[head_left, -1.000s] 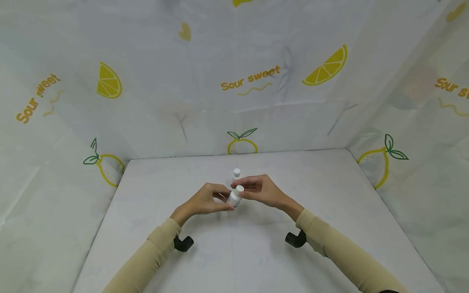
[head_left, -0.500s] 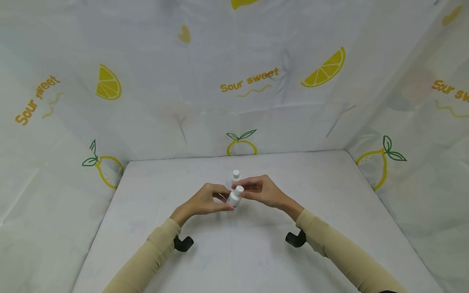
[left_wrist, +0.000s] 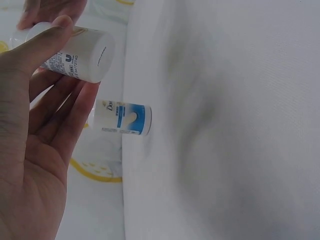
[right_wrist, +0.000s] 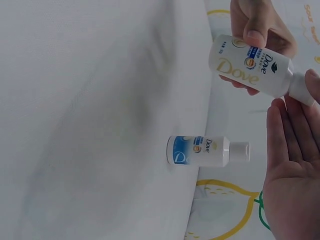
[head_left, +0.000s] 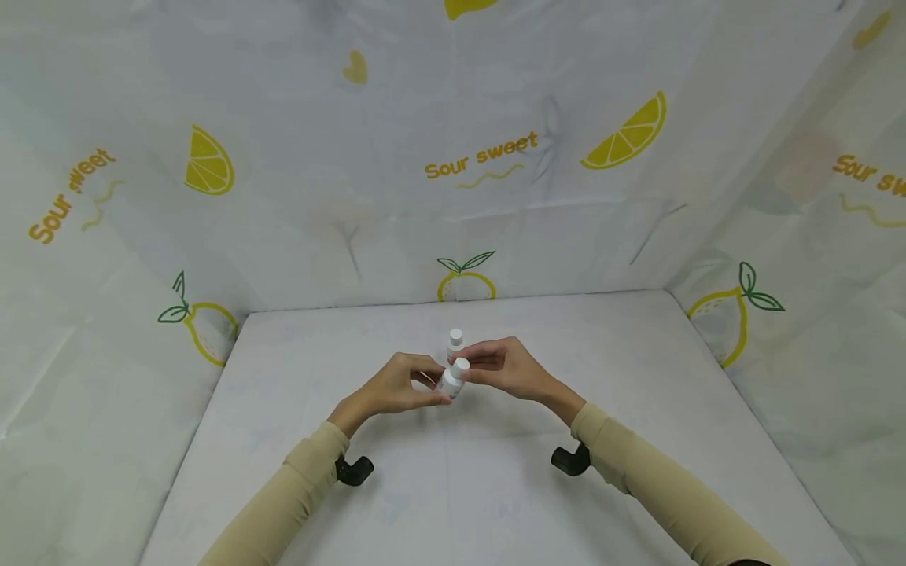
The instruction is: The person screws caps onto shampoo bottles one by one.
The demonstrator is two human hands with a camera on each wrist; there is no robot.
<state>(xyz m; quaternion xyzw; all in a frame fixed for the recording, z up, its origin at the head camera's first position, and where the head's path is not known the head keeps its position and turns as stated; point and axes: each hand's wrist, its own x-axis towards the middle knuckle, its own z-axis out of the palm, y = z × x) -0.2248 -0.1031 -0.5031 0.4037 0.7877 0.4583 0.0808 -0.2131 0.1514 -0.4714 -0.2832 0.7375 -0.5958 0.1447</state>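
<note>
My left hand point(head_left: 399, 385) grips the body of a small white Dove bottle point(right_wrist: 250, 65) between thumb and fingers, raised above the table and tilted. On its white cap point(right_wrist: 299, 90), my right hand point(head_left: 513, 369) has a pinch with thumb and fingertips. The bottle's base faces the left wrist view, with fine print on its side. Just beyond both hands, a second Dove bottle point(right_wrist: 200, 150) stands upright on the table, white with a blue lower part and a white cap; the right fingers partly hide it in the head view.
A white cloth covers the table point(head_left: 453, 487). Behind it and along both sides rise pale sheets point(head_left: 396, 181) printed with lemons and lettering. Black curved pieces point(head_left: 355, 470) stick out at both wrists, below the tan sleeves point(head_left: 283, 495).
</note>
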